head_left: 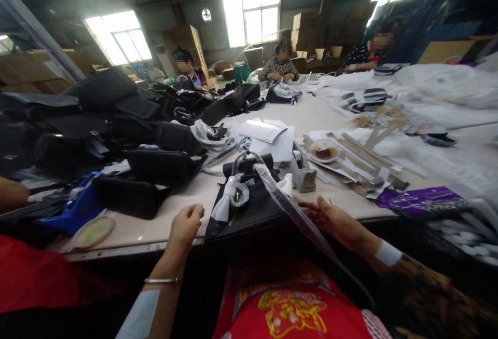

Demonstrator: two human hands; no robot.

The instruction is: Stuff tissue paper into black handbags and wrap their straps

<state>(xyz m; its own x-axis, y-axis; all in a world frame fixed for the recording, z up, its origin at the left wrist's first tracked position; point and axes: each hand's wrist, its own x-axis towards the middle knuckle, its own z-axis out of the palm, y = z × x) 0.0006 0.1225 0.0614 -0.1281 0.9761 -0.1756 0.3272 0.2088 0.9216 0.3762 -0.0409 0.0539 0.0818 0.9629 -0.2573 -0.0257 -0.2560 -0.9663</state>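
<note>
A black handbag (257, 212) lies at the table's front edge, between my two hands. On it rest a bundle of white wrapping (229, 199) and a long strap in clear plastic (286, 201), which trails over the edge beside my lap. My left hand (187, 225) is just left of the bag, fingers curled together in a pinch; whether anything small is in them I cannot make out. To the right of the bag, my right hand (334, 222) has its fingers stretched out and apart, close to the plastic-covered strap.
Black bags (116, 116) are heaped on the left, near a blue tape dispenser (80, 204) and a roll of tape (93, 231). White papers (272, 141), cardboard strips (361, 157), a small dish (323, 152) and a purple packet (424, 199) lie ahead and right. Co-workers sit across the table.
</note>
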